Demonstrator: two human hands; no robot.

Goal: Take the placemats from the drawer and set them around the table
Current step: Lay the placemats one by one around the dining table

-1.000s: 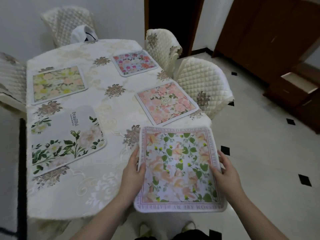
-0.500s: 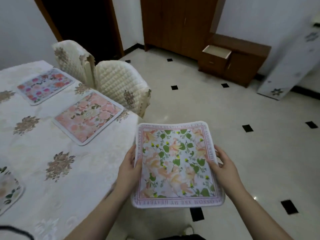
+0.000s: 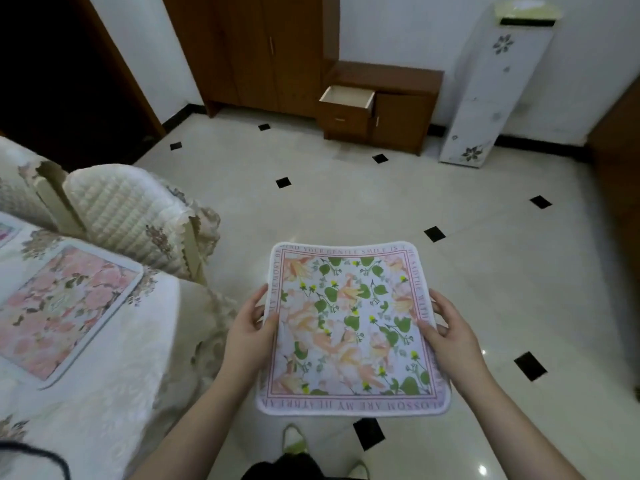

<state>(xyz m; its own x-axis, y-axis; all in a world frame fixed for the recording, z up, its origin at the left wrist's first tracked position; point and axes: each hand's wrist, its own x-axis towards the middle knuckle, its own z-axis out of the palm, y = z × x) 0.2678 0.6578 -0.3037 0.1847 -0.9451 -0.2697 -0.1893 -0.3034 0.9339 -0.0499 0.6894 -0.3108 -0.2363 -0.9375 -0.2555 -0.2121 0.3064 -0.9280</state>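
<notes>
The green-leafed placemat [image 3: 353,329] was held flat in the air over the tiled floor [image 3: 381,209], just off the right-hand end of the table [image 3: 114,393] and clear of its cloth. The left hand [image 3: 246,336] gripped the mat's left edge, thumb on top and fingers curled under; the right hand [image 3: 452,336] gripped the right edge the same way. A second earlier the same mat had hung partly over the table's near corner, with four laid mats in sight. Since then the view had swung away from the table, so only the pink placemat [image 3: 65,311] lay fully in sight on it, beside the quilted chair [image 3: 128,216]. The open drawer [image 3: 347,98], earlier at the frame's edge, now stood well beyond the table, straight ahead.
</notes>
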